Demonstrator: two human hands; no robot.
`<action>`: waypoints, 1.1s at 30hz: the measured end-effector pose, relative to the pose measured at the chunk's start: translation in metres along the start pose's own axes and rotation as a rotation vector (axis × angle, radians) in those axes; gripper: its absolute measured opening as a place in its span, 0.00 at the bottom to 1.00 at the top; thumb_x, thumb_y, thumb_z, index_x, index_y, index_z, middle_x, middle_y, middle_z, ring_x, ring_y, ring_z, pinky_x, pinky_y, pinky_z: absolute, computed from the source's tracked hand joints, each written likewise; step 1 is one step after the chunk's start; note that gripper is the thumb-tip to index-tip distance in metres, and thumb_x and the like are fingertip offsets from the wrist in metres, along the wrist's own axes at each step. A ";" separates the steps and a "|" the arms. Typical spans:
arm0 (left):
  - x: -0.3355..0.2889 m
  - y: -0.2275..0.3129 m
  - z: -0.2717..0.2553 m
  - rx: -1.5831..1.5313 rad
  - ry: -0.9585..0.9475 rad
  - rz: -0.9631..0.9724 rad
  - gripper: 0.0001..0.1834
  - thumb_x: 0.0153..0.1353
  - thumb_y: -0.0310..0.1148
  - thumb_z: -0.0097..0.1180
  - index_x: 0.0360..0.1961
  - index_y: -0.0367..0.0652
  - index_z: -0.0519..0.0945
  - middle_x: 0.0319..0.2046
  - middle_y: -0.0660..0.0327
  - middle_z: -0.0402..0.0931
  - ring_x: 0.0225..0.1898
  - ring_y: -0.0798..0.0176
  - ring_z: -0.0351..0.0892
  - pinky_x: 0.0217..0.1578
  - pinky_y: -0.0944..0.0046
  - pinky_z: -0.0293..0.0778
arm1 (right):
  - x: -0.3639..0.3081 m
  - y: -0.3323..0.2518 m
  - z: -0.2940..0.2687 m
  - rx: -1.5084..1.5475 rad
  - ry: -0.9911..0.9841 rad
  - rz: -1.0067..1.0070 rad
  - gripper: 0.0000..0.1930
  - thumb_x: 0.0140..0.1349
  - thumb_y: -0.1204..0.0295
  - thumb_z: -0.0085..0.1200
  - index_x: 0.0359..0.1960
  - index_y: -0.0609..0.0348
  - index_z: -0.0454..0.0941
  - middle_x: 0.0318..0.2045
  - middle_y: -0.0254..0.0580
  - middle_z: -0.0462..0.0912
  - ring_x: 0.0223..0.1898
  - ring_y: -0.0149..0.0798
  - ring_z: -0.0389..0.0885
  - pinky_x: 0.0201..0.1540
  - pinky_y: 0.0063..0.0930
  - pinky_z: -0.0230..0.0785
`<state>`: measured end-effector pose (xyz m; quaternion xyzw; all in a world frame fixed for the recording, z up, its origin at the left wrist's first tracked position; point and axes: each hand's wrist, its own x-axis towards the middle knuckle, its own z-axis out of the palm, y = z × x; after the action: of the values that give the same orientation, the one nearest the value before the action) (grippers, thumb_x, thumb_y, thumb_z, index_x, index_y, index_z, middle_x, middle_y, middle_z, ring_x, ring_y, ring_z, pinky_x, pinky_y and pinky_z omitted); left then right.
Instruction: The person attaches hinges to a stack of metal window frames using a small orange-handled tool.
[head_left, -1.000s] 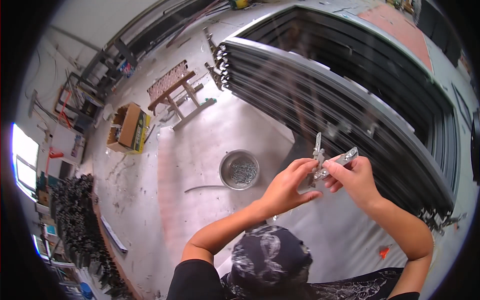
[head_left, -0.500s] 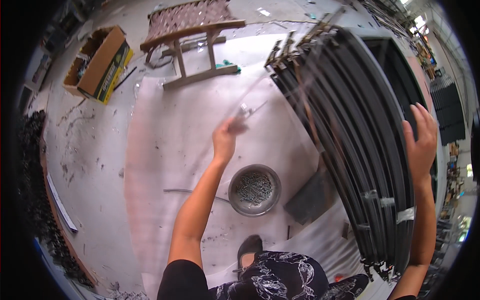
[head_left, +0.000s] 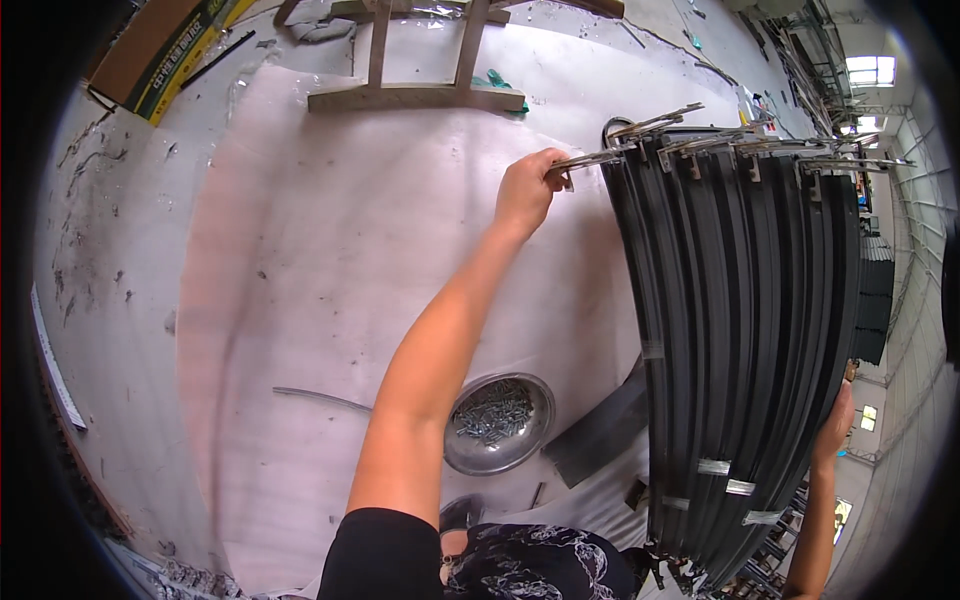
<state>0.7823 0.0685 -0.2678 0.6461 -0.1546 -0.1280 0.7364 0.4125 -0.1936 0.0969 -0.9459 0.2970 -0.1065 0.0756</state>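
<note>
My left hand (head_left: 528, 192) pinches the near end of a thin metal bracket (head_left: 588, 161), whose other end reaches the far left corner of a stack of long black curved panels (head_left: 735, 320). More metal brackets (head_left: 755, 150) stick out along the stack's far end. Against the stack's right side rests my right hand (head_left: 838, 418), its fingers mostly hidden at the panel edge. Between my left forearm and the stack, a metal bowl (head_left: 545, 425) holds many small screws (head_left: 493, 410).
Clear tape strips (head_left: 740, 487) cross the panels. A dark flat piece (head_left: 600, 430) lies beside the bowl, and a thin rod (head_left: 320, 396) left of it. A wooden stool (head_left: 415, 97) stands beyond the white floor sheet (head_left: 350, 250); a cardboard box (head_left: 150, 55) is at far left.
My left hand has moved away and to the right, bringing the metal bracket to the stack's far corner. My right hand has come down onto the stack's right side. The view has shifted.
</note>
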 end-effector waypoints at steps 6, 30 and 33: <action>0.017 -0.003 0.001 -0.004 -0.051 0.009 0.13 0.58 0.16 0.48 0.40 0.39 0.81 0.28 0.60 0.82 0.30 0.68 0.81 0.35 0.67 0.77 | -0.005 0.016 -0.008 0.012 0.002 0.033 0.25 0.76 0.57 0.31 0.42 0.70 0.72 0.35 0.37 0.76 0.39 0.32 0.71 0.49 0.27 0.62; 0.006 0.030 0.057 0.649 0.178 0.468 0.20 0.48 0.41 0.69 0.37 0.41 0.78 0.32 0.59 0.77 0.39 0.54 0.75 0.40 0.57 0.71 | -0.004 -0.022 0.001 -0.067 -0.022 0.039 0.24 0.75 0.57 0.28 0.38 0.67 0.70 0.28 0.38 0.70 0.33 0.32 0.66 0.43 0.26 0.60; 0.009 0.034 0.055 0.739 0.192 0.413 0.17 0.43 0.37 0.71 0.30 0.41 0.77 0.27 0.59 0.75 0.33 0.55 0.75 0.35 0.57 0.72 | -0.004 -0.014 -0.002 -0.109 -0.003 0.052 0.24 0.76 0.57 0.28 0.37 0.68 0.69 0.28 0.39 0.70 0.33 0.33 0.66 0.42 0.26 0.60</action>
<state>0.7681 0.0195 -0.2273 0.8309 -0.2467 0.1467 0.4766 0.4161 -0.1800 0.1015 -0.9407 0.3268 -0.0869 0.0271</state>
